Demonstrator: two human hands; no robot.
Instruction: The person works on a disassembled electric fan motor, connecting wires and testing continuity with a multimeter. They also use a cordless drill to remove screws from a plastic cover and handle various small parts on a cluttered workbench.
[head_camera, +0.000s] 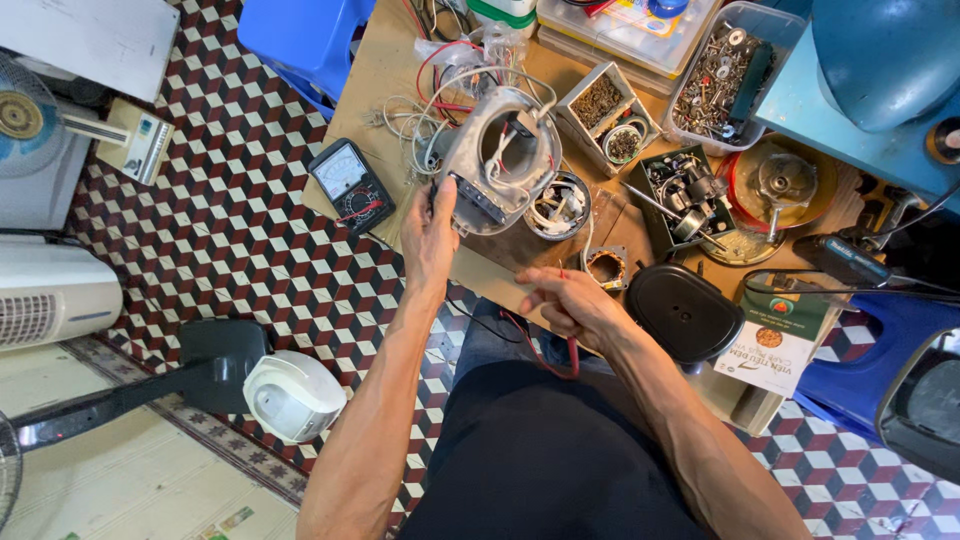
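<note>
My left hand (430, 235) grips the near-left edge of a grey metal motor housing (497, 160), a ring-shaped frame with white and red wires running out of it, held tilted above the wooden table (385, 60). My right hand (570, 305) hovers lower, over the table's near edge, fingers curled around a thin red probe lead (572, 352) that hangs down toward my lap. An analog multimeter (350, 185) with a black case lies at the table's left edge, close to my left hand.
Trays of screws (722, 72) and small parts (610, 110), a black oval cover (685, 312), a round tin with wire (560, 205), a green box (780, 335) and a blue machine (880, 70) crowd the table. Fans and a white motor cover (292, 397) lie on the patterned floor.
</note>
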